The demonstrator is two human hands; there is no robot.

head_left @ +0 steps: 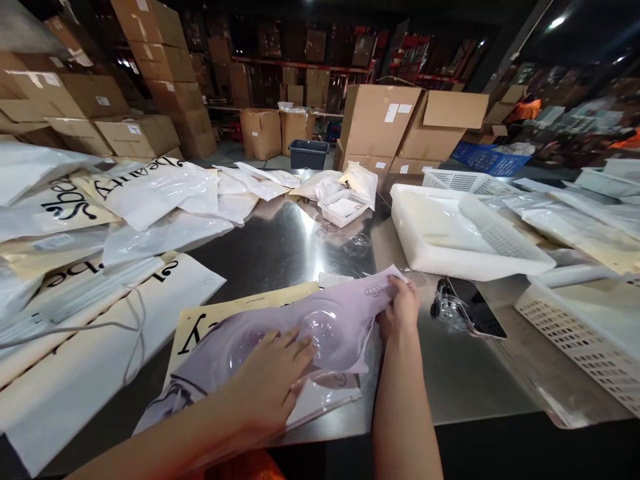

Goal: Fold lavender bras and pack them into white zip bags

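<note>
A lilac bra (287, 316) lies stretched across the metal table in front of me, with clear, shiny plastic cup shapes (325, 327) over its cups. My left hand (270, 380) rests flat on the bra near the middle, fingers spread. At the far right end of the bra, my right hand (403, 303) pinches the band, close to some small printed text. Under the bra lies a cream and white bag (193, 327) with black lettering, partly covered. A small white piece (334, 279) shows behind the bra's upper edge.
Printed plastic bags (165, 187) are heaped on the left, with a grey cord (75, 328) over them. White baskets (460, 233) stand to the right, beside a phone (477, 308). A small white basket (344, 207) sits at the table's back. Cardboard boxes (375, 123) are stacked beyond.
</note>
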